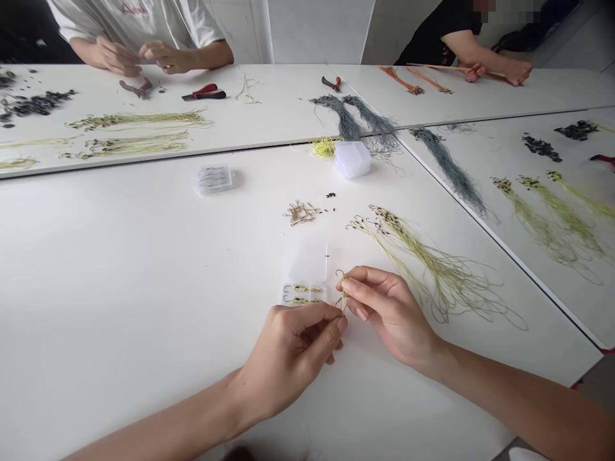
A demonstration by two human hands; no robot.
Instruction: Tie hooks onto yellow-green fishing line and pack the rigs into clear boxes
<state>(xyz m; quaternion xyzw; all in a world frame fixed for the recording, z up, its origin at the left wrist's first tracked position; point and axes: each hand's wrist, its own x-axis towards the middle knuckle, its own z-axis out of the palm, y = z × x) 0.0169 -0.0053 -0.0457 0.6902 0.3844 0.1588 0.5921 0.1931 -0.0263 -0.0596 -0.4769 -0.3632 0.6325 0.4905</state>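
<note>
1. Head view showed two bare hands, the left hand (293, 349) and the right hand (389, 310), meeting fingertip to fingertip over a white table (144, 288).
2. One thin metal hook (341, 291), curved at its top with yellow-green line on its shank, stood upright between them. Both hands pinched it thumb against forefinger, the right higher and the left lower.
3. One flat, clear plastic box (305, 262) lay open just beyond the left hand's fingertips, holding two rigged hooks (302, 294) side by side.
4. One wispy, tangled bundle of yellow-green lines (432, 269) spread just beyond the right hand and to its right.
5. One small pile of bare brownish hooks (301, 212) sat farther beyond both hands, with a few black beads (330, 194) beside it.
</note>
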